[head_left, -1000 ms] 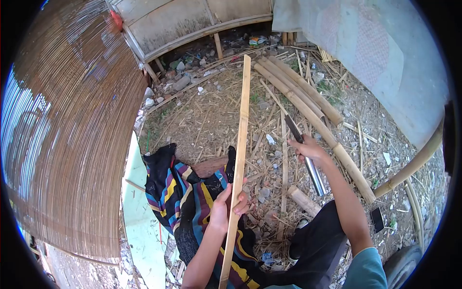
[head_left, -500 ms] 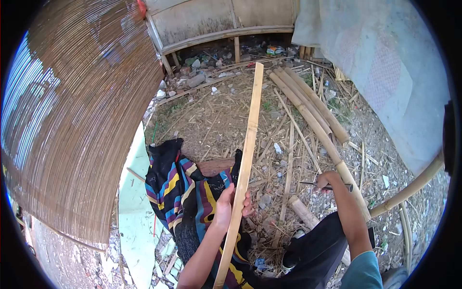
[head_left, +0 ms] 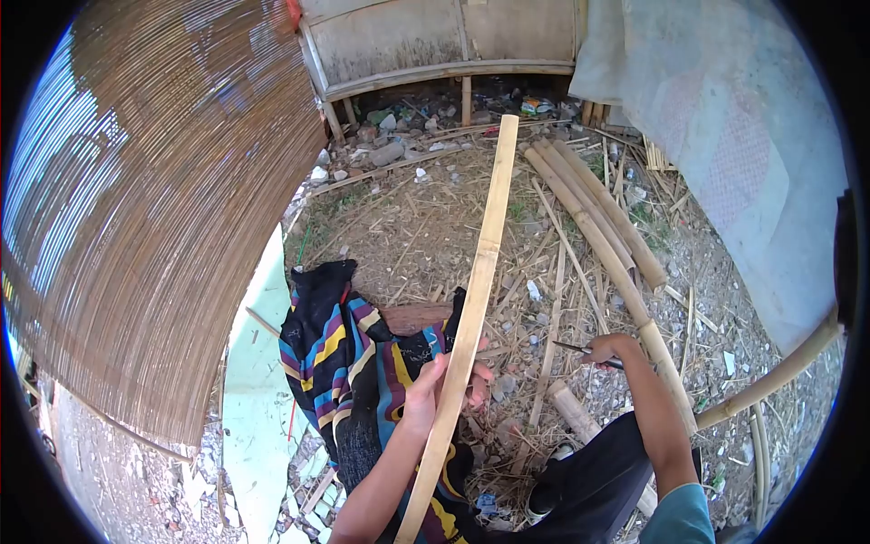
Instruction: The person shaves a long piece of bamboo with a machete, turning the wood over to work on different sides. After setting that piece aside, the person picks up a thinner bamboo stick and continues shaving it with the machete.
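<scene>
A long split bamboo strip (head_left: 488,245) stands slanted in front of me, its lower end running out of view at the bottom. My left hand (head_left: 428,392) is closed round its lower part, thumb on the left side and fingers loosely showing on the right. In my right hand (head_left: 616,349) is a thin dark knife (head_left: 569,347), gripped by the handle, its blade pointing left toward the strip but apart from it. A striped dark cloth (head_left: 340,363) lies over my leg and the ground beside my left hand.
Several bamboo poles (head_left: 584,213) lie at the right, near a short bamboo piece (head_left: 574,410). A slatted bamboo screen (head_left: 154,227) hangs at the left, a pale sheet (head_left: 716,154) at the right. Rubble and a panelled wall (head_left: 390,41) are at the back.
My right hand has moved a little left with the knife, closer to the strip. The fingers of my left hand have loosened round the strip. The view has shifted slightly.
</scene>
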Tool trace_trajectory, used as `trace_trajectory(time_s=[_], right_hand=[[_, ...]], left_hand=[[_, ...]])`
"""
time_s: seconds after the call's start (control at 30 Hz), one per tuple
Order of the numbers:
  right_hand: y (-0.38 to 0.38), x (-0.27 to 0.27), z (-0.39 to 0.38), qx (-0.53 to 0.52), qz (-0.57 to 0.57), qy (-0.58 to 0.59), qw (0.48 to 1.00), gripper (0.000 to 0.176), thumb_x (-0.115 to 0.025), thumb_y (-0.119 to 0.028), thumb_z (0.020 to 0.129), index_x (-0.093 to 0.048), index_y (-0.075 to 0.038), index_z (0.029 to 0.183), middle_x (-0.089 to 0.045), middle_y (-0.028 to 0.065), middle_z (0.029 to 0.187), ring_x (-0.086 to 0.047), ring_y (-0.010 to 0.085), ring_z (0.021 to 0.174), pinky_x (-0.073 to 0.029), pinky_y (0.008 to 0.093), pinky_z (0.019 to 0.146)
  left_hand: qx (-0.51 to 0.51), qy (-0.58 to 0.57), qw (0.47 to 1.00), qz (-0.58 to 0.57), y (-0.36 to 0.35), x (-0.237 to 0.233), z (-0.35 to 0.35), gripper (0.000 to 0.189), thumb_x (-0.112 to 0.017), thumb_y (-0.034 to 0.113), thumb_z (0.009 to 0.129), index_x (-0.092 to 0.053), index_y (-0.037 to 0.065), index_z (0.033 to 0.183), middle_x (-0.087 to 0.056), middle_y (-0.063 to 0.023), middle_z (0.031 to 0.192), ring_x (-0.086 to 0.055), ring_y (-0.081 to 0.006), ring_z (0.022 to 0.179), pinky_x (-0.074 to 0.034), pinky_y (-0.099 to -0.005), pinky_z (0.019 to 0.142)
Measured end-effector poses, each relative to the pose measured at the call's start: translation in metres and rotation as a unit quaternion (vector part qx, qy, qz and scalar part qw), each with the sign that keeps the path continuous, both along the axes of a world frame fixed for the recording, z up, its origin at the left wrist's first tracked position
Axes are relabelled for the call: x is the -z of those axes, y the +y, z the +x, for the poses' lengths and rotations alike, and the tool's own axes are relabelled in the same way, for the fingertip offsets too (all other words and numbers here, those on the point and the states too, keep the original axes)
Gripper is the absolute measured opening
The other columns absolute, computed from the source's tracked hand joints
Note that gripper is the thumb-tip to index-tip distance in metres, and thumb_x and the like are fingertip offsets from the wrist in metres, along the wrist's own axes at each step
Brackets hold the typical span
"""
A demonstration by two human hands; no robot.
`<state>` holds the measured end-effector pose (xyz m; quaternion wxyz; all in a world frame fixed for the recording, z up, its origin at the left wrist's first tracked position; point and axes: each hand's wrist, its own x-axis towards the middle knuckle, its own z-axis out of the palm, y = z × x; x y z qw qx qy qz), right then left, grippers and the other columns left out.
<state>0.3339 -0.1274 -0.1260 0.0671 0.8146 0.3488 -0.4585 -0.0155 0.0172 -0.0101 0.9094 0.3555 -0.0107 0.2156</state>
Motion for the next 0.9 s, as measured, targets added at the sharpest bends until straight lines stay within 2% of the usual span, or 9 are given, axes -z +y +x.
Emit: trace_trajectory(time_s=[0.07, 0.1, 0.23, 0.3, 0.43, 0.63, 0.8, 0.87, 0.9], right_hand=[[0.001, 0.004, 0.002, -0.016, 0.000, 0.006, 1.000, 0.045, -0.051, -0.040, 0.090, -0.060, 0.000, 0.071, -0.060, 0.0069, 0.066, -0.059, 0.0172, 0.054, -0.050, 0.0332, 0.058], [0.000, 0.001, -0.001, -0.017, 0.000, 0.007, 1.000, 0.045, -0.051, -0.040, 0.090, -0.060, 0.000, 0.071, -0.060, 0.0069, 0.066, -0.059, 0.0172, 0.054, -0.050, 0.0332, 0.058], [0.000, -0.006, -0.002, 0.027, 0.031, -0.018, 0.999, 0.050, -0.046, -0.042, 0.092, -0.060, 0.001, 0.071, -0.061, 0.0084, 0.064, -0.059, 0.0185, 0.052, -0.050, 0.0348, 0.059], [0.000, -0.008, -0.003, -0.010, 0.036, -0.044, 0.998, 0.055, -0.043, -0.045, 0.092, -0.061, 0.003, 0.071, -0.062, 0.0098, 0.063, -0.060, 0.0191, 0.053, -0.050, 0.0356, 0.060], [0.001, -0.004, -0.001, -0.017, 0.023, -0.015, 0.999, 0.047, -0.047, -0.041, 0.093, -0.057, 0.002, 0.080, -0.060, 0.0084, 0.064, -0.060, 0.0163, 0.052, -0.050, 0.0306, 0.052], [0.002, -0.014, -0.007, 0.013, 0.037, -0.009, 0.999, 0.047, -0.049, -0.041, 0.091, -0.058, 0.004, 0.080, -0.060, 0.0097, 0.065, -0.060, 0.0200, 0.054, -0.050, 0.0356, 0.058], [0.006, -0.043, -0.016, 0.057, 0.265, -0.100, 0.957, 0.045, -0.053, -0.042, 0.088, -0.051, 0.001, 0.103, -0.061, 0.0148, 0.073, -0.062, 0.0217, 0.056, -0.049, 0.0364, 0.057], [0.010, -0.043, -0.017, 0.087, 0.316, -0.083, 0.941, 0.043, -0.051, -0.041, 0.090, -0.048, -0.001, 0.107, -0.059, 0.0107, 0.070, -0.058, 0.0190, 0.054, -0.048, 0.0337, 0.054], [0.016, -0.055, -0.028, 0.219, 0.408, 0.057, 0.885, 0.045, -0.045, -0.045, 0.092, -0.047, -0.003, 0.108, -0.055, 0.0077, 0.067, -0.055, 0.0164, 0.052, -0.046, 0.0316, 0.050]], left_hand=[[-0.033, 0.089, 0.995, -0.023, 0.007, 0.011, -0.002, 0.061, -0.045, 0.048, 0.090, -0.054, -0.008, 0.115, -0.061, -0.0166, 0.087, -0.053, -0.0204, 0.070, -0.042, -0.0286, 0.066], [-0.063, 0.115, 0.991, -0.035, 0.003, 0.003, -0.002, 0.055, -0.043, 0.046, 0.092, -0.059, -0.007, 0.094, -0.058, -0.0126, 0.074, -0.050, -0.0189, 0.066, -0.040, -0.0289, 0.063], [0.000, 0.034, 0.999, -0.032, 0.008, 0.008, -0.003, 0.047, -0.044, 0.040, 0.093, -0.056, -0.003, 0.079, -0.051, -0.0077, 0.063, -0.047, -0.0170, 0.060, -0.037, -0.0284, 0.056], [-0.017, 0.119, 0.991, 0.066, 0.006, 0.001, -0.005, 0.040, -0.047, 0.034, 0.093, -0.050, 0.001, 0.070, -0.044, -0.0042, 0.057, -0.044, -0.0155, 0.055, -0.032, -0.0279, 0.049], [-0.009, 0.116, 0.988, 0.101, 0.003, 0.003, -0.003, 0.034, -0.049, 0.029, 0.092, -0.049, 0.003, 0.070, -0.041, -0.0039, 0.059, -0.042, -0.0153, 0.053, -0.031, -0.0264, 0.046], [0.081, 0.096, 0.992, 0.026, -0.001, -0.001, -0.002, 0.032, -0.047, 0.031, 0.091, -0.047, 0.003, 0.075, -0.039, -0.0032, 0.065, -0.043, -0.0157, 0.054, -0.033, -0.0260, 0.049], [0.076, 0.113, 0.988, -0.072, -0.008, -0.011, 0.000, 0.037, -0.040, 0.044, 0.094, -0.044, 0.008, 0.085, -0.036, 0.0001, 0.063, -0.038, -0.0134, 0.052, -0.031, -0.0252, 0.050], [0.094, 0.103, 0.988, -0.073, -0.003, -0.004, 0.001, 0.040, -0.038, 0.046, 0.094, -0.044, 0.008, 0.085, -0.034, 0.0007, 0.062, -0.036, -0.0129, 0.051, -0.031, -0.0250, 0.049], [0.113, 0.095, 0.986, -0.072, -0.001, -0.001, 0.001, 0.042, -0.035, 0.049, 0.095, -0.043, 0.009, 0.086, -0.033, 0.0012, 0.061, -0.035, -0.0124, 0.050, -0.030, -0.0249, 0.048]])
